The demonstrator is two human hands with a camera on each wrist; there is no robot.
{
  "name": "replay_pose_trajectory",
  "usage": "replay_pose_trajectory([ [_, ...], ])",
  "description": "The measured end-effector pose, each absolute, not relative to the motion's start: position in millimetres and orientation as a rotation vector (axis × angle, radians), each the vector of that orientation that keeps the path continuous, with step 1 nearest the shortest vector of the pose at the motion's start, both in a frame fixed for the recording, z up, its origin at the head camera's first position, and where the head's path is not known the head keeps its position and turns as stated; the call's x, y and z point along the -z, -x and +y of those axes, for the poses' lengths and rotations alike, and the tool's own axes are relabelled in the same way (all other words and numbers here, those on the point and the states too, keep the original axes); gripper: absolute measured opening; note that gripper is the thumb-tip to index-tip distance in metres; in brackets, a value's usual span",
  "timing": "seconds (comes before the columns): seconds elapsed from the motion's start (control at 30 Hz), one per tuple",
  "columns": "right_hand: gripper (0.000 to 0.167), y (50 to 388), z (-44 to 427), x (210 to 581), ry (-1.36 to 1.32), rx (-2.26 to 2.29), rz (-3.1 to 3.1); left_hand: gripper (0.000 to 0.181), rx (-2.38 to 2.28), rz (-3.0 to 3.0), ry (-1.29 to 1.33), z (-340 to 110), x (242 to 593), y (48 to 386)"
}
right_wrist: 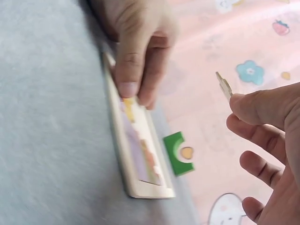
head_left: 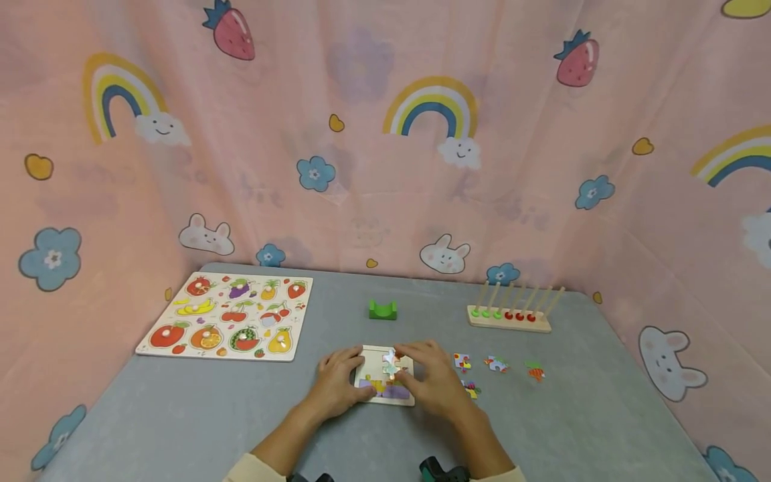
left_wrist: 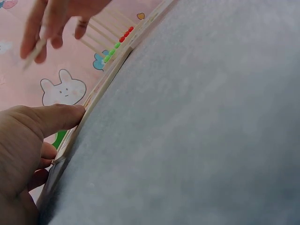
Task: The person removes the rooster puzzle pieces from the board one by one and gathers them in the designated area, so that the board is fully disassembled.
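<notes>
A small wooden puzzle tray lies on the table, its lower part filled with purple and yellow pieces. My left hand grips its left side, thumb on the near edge; the left wrist view shows that thumb on the frame. Above the tray, my right hand pinches a light jigsaw piece between thumb and finger. The right wrist view shows this piece edge-on and raised off the tray. Several loose pieces, among them a red and yellow one and an orange one, lie right of the tray.
A fruit board lies at the back left. Behind the tray stands a green block. At the back right is a wooden peg stand with green and red beads. Dark objects, one at the near edge, show by the wrists. A patterned curtain hangs behind.
</notes>
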State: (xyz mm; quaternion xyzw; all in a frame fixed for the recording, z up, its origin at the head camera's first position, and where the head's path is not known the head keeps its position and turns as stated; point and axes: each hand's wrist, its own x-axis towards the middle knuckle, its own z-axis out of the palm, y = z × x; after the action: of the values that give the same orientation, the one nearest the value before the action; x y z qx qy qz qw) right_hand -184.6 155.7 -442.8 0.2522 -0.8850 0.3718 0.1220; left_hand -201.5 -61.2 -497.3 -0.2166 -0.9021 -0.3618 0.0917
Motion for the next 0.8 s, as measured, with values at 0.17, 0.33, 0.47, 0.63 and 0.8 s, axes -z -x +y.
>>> replay_pose_trajectory([
  [0.17, 0.043, 181, 166, 433, -0.761, -1.096, -2.525, 0.059, 1.083, -2.690, 0.640, -61, 497, 202],
  [0.33, 0.042, 177, 177, 424, -0.840, -1.064, -2.423, 0.059, 1.093, -2.694, 0.637, -61, 496, 202],
  [0.47, 0.041, 174, 185, 418, -0.860, -1.065, -2.397, 0.058, 1.098, -2.683, 0.643, -61, 496, 202],
  [0.63, 0.043, 170, 195, 413, -0.888, -1.060, -2.364, 0.059, 1.090, -2.678, 0.643, -61, 496, 201],
  [0.8, 0.043, 166, 207, 410, -0.869, -1.056, -2.351, 0.059, 1.084, -2.685, 0.646, -62, 497, 201],
])
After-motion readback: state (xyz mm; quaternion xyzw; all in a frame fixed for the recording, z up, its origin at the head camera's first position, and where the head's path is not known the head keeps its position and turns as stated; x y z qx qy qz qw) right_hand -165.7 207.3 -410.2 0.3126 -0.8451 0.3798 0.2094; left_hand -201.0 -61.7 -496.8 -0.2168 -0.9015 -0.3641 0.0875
